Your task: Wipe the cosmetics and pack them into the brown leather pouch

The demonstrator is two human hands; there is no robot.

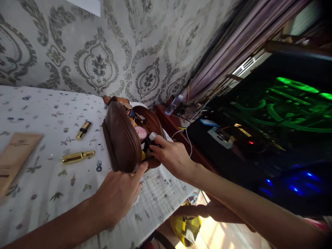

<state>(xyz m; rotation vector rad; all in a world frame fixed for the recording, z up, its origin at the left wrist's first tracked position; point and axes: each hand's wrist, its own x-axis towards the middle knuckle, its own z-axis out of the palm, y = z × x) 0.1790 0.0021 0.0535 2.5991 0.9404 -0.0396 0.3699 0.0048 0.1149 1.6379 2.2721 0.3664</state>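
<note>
A brown leather makeup bag point(119, 138) stands unzipped on the patterned cloth, its opening facing right and its lid folded back. My left hand point(120, 193) grips the bag's near end, the thumb on the rim and the other fingers partly hidden. At the opening, my right hand point(176, 155) is closed around a small dark bottle with a white cap point(152, 136); most of the bottle is hidden by the fingers. A pink round item point(140, 132) and several other small cosmetics show inside the bag.
Left of the bag lie a gold tube point(77, 156), a black-and-gold lipstick point(83, 130) and a beige packet point(18, 159). A clear bottle point(173, 104) stands beyond the bag near white cables point(190, 138). A computer case with green lights point(290, 103) is at the right.
</note>
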